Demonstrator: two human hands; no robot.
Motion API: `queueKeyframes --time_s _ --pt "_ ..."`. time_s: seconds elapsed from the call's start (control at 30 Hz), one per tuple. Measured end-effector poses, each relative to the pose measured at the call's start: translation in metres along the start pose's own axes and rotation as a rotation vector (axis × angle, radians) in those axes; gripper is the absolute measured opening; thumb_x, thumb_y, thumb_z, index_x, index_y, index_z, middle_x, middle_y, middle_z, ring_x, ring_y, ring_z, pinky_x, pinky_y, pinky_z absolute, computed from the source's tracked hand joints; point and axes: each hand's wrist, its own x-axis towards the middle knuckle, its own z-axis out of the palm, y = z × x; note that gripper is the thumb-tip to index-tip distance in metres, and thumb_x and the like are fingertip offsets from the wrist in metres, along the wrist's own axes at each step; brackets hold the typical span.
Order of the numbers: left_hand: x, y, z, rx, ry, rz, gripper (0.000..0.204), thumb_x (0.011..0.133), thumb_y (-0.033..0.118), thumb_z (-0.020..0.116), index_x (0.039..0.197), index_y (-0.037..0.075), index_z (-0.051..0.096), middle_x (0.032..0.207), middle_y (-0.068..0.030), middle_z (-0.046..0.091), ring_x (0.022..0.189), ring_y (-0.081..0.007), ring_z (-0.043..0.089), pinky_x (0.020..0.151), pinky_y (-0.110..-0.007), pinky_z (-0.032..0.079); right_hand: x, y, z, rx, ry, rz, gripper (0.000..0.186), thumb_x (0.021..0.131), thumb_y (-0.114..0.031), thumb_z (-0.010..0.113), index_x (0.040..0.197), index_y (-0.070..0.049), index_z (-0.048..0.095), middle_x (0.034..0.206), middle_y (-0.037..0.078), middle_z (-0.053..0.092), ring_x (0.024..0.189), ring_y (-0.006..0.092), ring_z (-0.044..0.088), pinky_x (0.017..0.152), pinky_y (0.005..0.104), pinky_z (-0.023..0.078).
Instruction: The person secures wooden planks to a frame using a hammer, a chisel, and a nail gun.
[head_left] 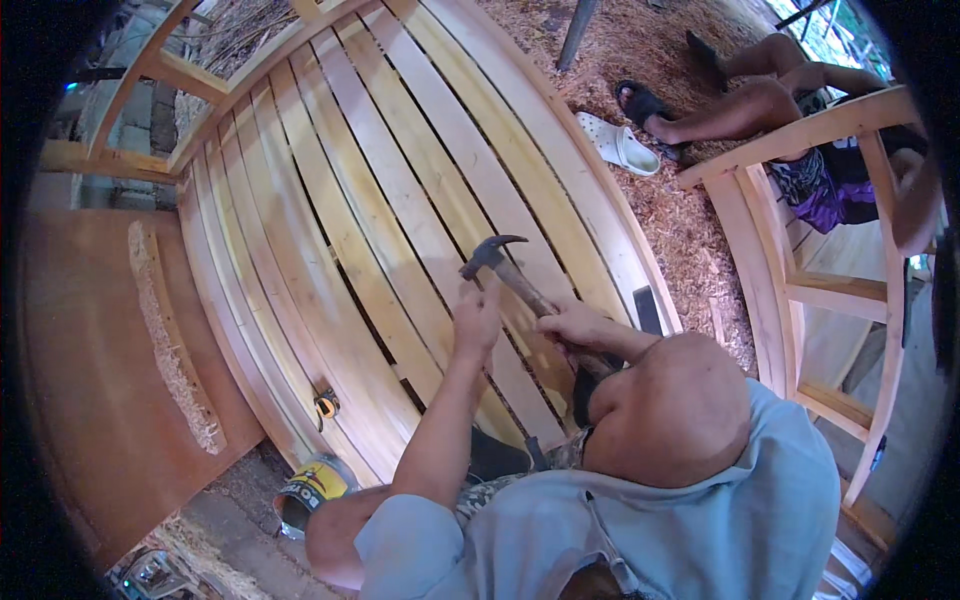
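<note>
My right hand [578,326] is wrapped around the wooden handle of a claw hammer [520,284]. The hammer's dark metal head is right above the fingertips of my left hand [477,322], with the claw curving to the right. My left fingers are drawn together in a pinch over the slats; anything between them is too small to make out. Beneath both hands lies a wide platform of pale wooden slats [385,215] with dark gaps between them, set in a raised wooden frame.
A tape measure [327,404] lies on the slats, near a printed can [318,484]. At left, a rough wood strip [165,330] rests on a brown board [90,390]. White clogs [618,145] stand among shavings; another person sits beyond a wooden frame [835,290].
</note>
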Motion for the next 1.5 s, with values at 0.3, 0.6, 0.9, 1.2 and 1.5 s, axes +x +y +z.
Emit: queueKeyframes --time_s 0.3,0.6,0.9,1.2,1.5 --pt "-0.004 0.013 0.002 0.017 -0.091 -0.308 0.031 0.079 0.02 0.069 0.097 -0.003 0.059 0.081 -0.0192 0.065 0.079 -0.0281 0.067 0.072 -0.039 0.053 0.001 -0.004 -0.036 -0.467 -0.099 -0.195 0.044 0.087 -0.025 0.066 0.122 -0.001 0.056 0.102 0.015 0.064 0.094 0.0243 0.063 0.085 0.0357 0.05" --pt "-0.017 -0.023 -0.034 0.555 -0.529 -0.253 0.036 0.078 0.028 0.064 0.097 -0.002 0.068 0.099 -0.0253 0.068 0.096 -0.0395 0.066 0.085 -0.045 0.052 -0.104 0.143 -0.11 -0.741 0.338 0.237 0.045 0.078 -0.021 0.065 0.12 -0.007 0.06 0.112 0.025 0.06 0.101 0.0406 0.061 0.089 0.0455 0.05" --pt "-0.02 -0.027 -0.014 0.575 -0.644 -0.074 0.054 0.086 0.053 0.063 0.096 0.0 0.07 0.095 -0.0222 0.069 0.092 -0.0365 0.067 0.082 -0.044 0.053 -0.2 -0.036 -0.03 -0.673 0.049 0.168 0.031 0.071 -0.023 0.068 0.1 -0.011 0.067 0.095 0.022 0.062 0.089 0.0378 0.064 0.082 0.0444 0.053" --pt "0.014 0.014 -0.035 0.601 -0.904 -0.068 0.065 0.088 0.057 0.057 0.11 -0.004 0.068 0.106 -0.0231 0.069 0.1 -0.0343 0.066 0.088 -0.041 0.051 -0.209 -0.223 0.028 -1.082 0.281 0.054 0.019 0.065 -0.025 0.071 0.08 -0.015 0.075 0.078 0.019 0.064 0.078 0.035 0.067 0.075 0.0433 0.055" --pt "-0.025 0.058 0.024 -0.355 -0.725 0.06 0.06 0.086 0.031 0.071 0.132 -0.003 0.054 0.107 -0.0202 0.068 0.095 -0.0275 0.067 0.08 -0.039 0.055 -0.035 -0.043 -0.054 0.165 0.294 -0.382 0.051 0.096 -0.026 0.062 0.135 0.002 0.047 0.12 0.011 0.058 0.109 0.0186 0.056 0.093 0.0323 0.047"
